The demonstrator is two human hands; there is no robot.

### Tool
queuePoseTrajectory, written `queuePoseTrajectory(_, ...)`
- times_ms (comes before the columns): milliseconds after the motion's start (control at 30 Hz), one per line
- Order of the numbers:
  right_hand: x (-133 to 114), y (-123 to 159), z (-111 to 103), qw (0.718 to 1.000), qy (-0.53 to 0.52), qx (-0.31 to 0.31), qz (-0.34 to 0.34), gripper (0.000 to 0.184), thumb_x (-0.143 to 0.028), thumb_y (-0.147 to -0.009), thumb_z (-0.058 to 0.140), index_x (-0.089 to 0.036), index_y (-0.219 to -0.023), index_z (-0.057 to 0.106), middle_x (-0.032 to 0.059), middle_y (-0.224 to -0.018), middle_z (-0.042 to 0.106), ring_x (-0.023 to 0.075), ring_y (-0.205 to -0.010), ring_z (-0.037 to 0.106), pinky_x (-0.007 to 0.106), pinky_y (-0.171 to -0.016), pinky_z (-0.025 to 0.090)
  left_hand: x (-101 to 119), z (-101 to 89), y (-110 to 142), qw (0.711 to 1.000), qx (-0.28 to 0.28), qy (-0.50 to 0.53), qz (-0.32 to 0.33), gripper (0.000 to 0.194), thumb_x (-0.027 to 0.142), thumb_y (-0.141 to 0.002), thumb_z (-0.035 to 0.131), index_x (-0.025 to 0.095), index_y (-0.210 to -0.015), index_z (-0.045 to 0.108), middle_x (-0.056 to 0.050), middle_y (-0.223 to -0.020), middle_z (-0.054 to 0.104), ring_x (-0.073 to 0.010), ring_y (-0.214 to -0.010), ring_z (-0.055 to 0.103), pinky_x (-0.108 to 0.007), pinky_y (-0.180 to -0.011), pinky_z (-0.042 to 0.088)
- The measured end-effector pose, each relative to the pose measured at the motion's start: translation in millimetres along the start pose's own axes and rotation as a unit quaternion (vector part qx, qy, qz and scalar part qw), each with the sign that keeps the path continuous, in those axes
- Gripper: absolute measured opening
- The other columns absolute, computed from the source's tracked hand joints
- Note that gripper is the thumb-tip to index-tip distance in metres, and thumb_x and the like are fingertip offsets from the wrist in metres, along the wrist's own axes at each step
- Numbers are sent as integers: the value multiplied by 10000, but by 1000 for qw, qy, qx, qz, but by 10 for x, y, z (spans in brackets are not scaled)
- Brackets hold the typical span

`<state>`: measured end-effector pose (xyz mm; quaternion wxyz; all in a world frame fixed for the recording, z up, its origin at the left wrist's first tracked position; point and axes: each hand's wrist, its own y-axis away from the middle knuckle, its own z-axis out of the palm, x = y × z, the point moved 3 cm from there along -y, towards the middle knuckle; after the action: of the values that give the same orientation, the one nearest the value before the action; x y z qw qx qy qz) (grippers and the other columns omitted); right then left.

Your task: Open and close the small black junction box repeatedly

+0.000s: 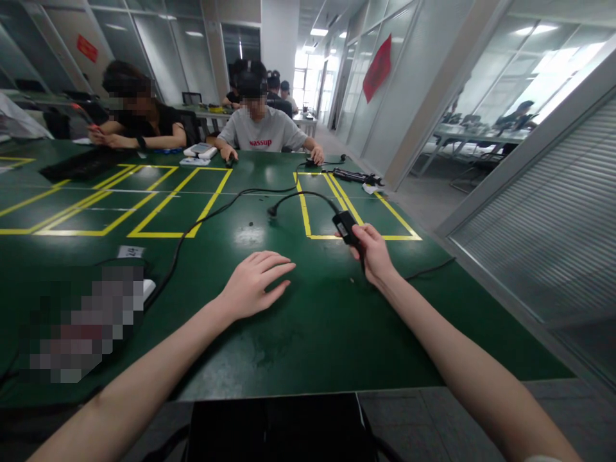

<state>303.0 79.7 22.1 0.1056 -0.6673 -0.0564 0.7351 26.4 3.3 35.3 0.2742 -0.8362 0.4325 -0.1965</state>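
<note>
My right hand (373, 251) grips a black power adapter (345, 226) above the green table (308, 333). From the adapter's far end a black cord (308, 194) arcs left to a plug (272, 212). Another stretch of cable (428, 268) runs off to the right behind my right wrist. Palm down, my left hand (257, 282) hovers at or rests on the table, fingers stretched out and nothing in them. I cannot tell whether it touches the surface. The adapter is to the right of my left hand, apart from it.
A long black cable (192, 228) crosses the table at left, near a blurred-out object (91, 327) and a paper label (131, 251). Yellow tape (161, 235) marks rectangles. A folded black tripod-like item (359, 178) lies at the far right. Two people (262, 131) sit across the table.
</note>
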Motion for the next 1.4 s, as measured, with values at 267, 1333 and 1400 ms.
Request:
queuePoseTrajectory(267,50,-308,-721,931,276,195,-135,402,-572,-750,707,-240,-859,508,79,-902,726,156,-551,576,279,-515,423,17,41,-2,999,-9,29,10,228,235,-1022,533,164,-1135,717,-89,-1043,778,-210,-956,718,-360,-824,584)
queuePoseTrajectory(1333,371,-441,-1186,832,520,191,-3,388,-405,-915,546,-189,-1191,712,127,-1132,739,280,-982,682,368,-847,509,-16,132,44,987,-108,116,-40,227,268,-1016,554,178,-1136,725,-68,-1043,777,-195,-945,716,-310,-819,565)
queuePoseTrajectory(1400,365,-433,-1198,832,515,206,23,420,-398,-968,472,-184,-1257,688,117,-1035,757,260,-860,696,362,-814,507,-22,131,45,986,-109,117,-42,228,270,-1017,553,184,-1139,725,-66,-1046,778,-193,-946,716,-307,-819,565)
